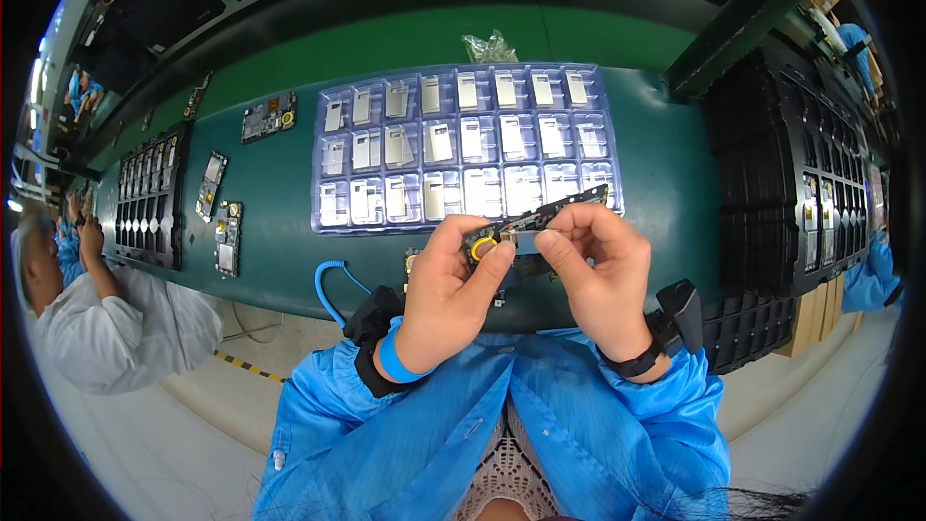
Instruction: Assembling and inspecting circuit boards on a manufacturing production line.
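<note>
We judge the step in hand to be close two-handed work on one circuit board [482, 234], held before our chest, six o'clock of the clear compartment tray [316, 203]. Our left hand [446, 285] pinches it beside its single yellow ring [476, 249]; our right thumb and forefinger nearly meet at its two o'clock side, but whether the right hand [610, 265] grips, we cannot tell. The next move calls for a steady left pinch. Outward, we count twenty-four tray pockets, three rows of eight, and at least four loose circuit boards [268, 120] between nine and ten o'clock.
</note>
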A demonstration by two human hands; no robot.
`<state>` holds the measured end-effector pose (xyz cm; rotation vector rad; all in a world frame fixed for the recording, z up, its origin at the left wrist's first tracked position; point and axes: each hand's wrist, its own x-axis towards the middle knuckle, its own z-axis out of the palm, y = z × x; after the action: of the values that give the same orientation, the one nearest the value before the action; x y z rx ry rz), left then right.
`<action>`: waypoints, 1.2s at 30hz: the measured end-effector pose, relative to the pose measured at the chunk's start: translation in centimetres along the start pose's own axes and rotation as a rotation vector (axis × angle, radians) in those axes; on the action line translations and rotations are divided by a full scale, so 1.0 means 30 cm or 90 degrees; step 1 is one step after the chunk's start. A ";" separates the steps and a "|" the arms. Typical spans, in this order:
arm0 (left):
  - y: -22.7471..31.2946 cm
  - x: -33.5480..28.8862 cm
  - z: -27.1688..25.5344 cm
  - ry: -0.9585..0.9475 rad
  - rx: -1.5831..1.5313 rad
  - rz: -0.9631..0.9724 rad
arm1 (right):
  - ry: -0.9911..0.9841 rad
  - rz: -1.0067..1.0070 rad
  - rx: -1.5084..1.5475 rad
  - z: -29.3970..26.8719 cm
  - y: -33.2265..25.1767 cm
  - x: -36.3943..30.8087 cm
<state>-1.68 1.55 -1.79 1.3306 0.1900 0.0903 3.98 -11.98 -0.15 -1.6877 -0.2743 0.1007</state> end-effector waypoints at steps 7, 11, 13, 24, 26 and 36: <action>0.017 -0.004 -0.005 -0.074 -0.046 -0.029 | -0.022 0.114 0.153 -0.032 -0.010 0.018; 0.012 -0.005 -0.009 -0.077 -0.045 -0.051 | -0.036 0.113 0.118 -0.035 -0.011 0.015; 0.011 -0.005 -0.009 -0.075 -0.036 -0.053 | -0.036 0.107 0.119 -0.032 -0.008 0.015; 0.013 -0.003 -0.001 -0.068 -0.060 -0.047 | -0.031 0.113 0.106 -0.029 0.001 0.016; 0.019 -0.004 0.003 -0.065 -0.060 -0.048 | -0.026 0.105 0.099 -0.025 0.001 0.014; 0.008 0.007 0.017 -0.004 -0.014 0.004 | 0.042 -0.043 -0.069 -0.012 -0.015 0.007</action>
<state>-1.36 1.16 -1.46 1.3095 0.1795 0.0937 4.21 -12.22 0.35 -1.7841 -0.2919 -0.0202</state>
